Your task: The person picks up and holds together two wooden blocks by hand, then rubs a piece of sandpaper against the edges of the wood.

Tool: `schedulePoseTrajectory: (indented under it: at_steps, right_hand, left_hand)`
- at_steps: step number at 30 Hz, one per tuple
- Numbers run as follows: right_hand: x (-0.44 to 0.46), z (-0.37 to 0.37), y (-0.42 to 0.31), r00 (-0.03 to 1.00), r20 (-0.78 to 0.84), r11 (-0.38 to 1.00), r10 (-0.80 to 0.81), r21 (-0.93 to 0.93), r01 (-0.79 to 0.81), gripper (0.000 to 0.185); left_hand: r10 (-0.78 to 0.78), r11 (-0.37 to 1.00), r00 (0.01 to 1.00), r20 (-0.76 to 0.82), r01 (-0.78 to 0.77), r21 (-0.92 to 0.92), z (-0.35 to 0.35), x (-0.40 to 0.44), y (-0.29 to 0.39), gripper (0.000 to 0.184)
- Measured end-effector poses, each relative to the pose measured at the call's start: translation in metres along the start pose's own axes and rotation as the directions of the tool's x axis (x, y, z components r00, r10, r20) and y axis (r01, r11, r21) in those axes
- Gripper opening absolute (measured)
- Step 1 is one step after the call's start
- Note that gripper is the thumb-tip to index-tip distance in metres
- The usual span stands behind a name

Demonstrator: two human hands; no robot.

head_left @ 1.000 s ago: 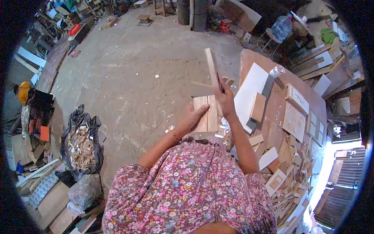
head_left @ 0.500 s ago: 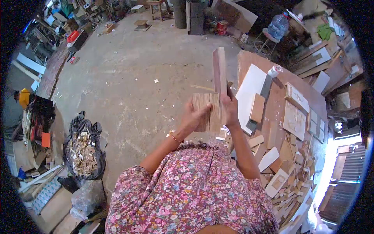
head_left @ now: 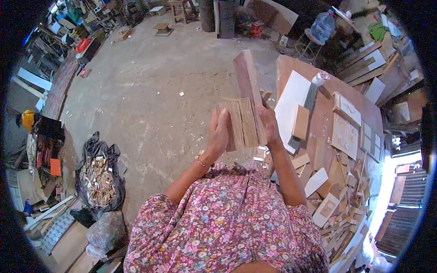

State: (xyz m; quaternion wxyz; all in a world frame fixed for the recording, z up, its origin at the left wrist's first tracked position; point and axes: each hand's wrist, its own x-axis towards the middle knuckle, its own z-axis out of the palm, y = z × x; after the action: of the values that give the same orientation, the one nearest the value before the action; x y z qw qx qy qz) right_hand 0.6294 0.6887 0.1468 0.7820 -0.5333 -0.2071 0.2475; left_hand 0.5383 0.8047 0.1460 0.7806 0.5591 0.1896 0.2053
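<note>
In front of my chest I hold a stack of wood pieces. Two short, light wooden blocks (head_left: 240, 123) with striped grain sit side by side, a narrow dark gap between them. A longer reddish-brown plank (head_left: 247, 75) stands up along their right side. My left hand (head_left: 218, 133), with a bracelet at the wrist, presses flat along the left edge of the blocks, thumb upward. My right hand (head_left: 270, 126) is closed round the right side of the plank; its fingers are partly hidden. A small wood piece (head_left: 266, 95) pokes out behind the right hand.
To my right a brown table (head_left: 324, 109) bears a white board (head_left: 295, 100), a wooden block (head_left: 301, 122), carved panels (head_left: 344, 135) and many offcuts. A black bag of wood scraps (head_left: 120, 189) lies on the floor at left. A water bottle (head_left: 323, 26) stands on a stool.
The wood pieces have tilted to the left at the top. My left thumb has moved from the front face of the blocks to their left edge.
</note>
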Motion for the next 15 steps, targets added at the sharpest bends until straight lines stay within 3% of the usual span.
schedulePoseTrajectory:
  at_steps: [1, 4, 8, 10, 15]
  right_hand:
    - [0.000, 0.004, -0.005, 1.000, -0.001, 0.997, 0.029, 0.073, -0.029, 0.048]
    - [0.003, 0.000, -0.001, 0.995, 0.058, 0.982, 0.076, 0.169, -0.085, 0.046]
    - [0.001, 0.007, -0.011, 0.994, 0.107, 0.983, 0.030, 0.179, -0.049, 0.044]
    - [0.000, 0.008, -0.010, 0.995, 0.094, 0.981, 0.041, 0.187, -0.059, 0.043]
    - [0.000, 0.004, -0.008, 0.995, 0.098, 0.987, 0.034, 0.155, -0.049, 0.043]
  left_hand:
    - [-0.020, 0.993, 0.999, 0.029, 0.024, -0.118, -0.002, 0.000, -0.001, 0.032]
    - [-0.035, 0.984, 0.999, 0.021, 0.038, -0.176, -0.005, 0.000, 0.000, 0.028]
    - [0.010, 0.988, 1.000, 0.018, -0.007, -0.154, -0.001, -0.008, 0.011, 0.029]
    - [0.082, 0.997, 0.994, 0.070, -0.082, -0.002, -0.003, -0.009, 0.013, 0.039]
    - [0.036, 0.999, 0.995, 0.096, -0.034, -0.024, -0.005, -0.010, 0.012, 0.047]
